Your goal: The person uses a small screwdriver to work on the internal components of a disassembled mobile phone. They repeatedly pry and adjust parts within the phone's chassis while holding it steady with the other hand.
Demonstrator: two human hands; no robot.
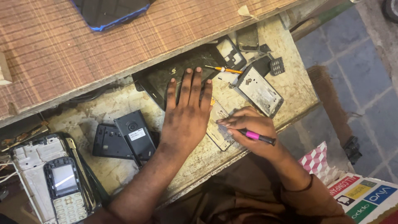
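left hand flat, fingers wide, on dark panel | right hand grips pink tool | board between hands, nearer right, long way up-down

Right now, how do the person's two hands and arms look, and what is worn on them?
Both hands, left hand and right hand, are bare, without gloves or visible rings. Both forearms are bare; no sleeves show. A thin dark band circles the right forearm. The fingernails are short.
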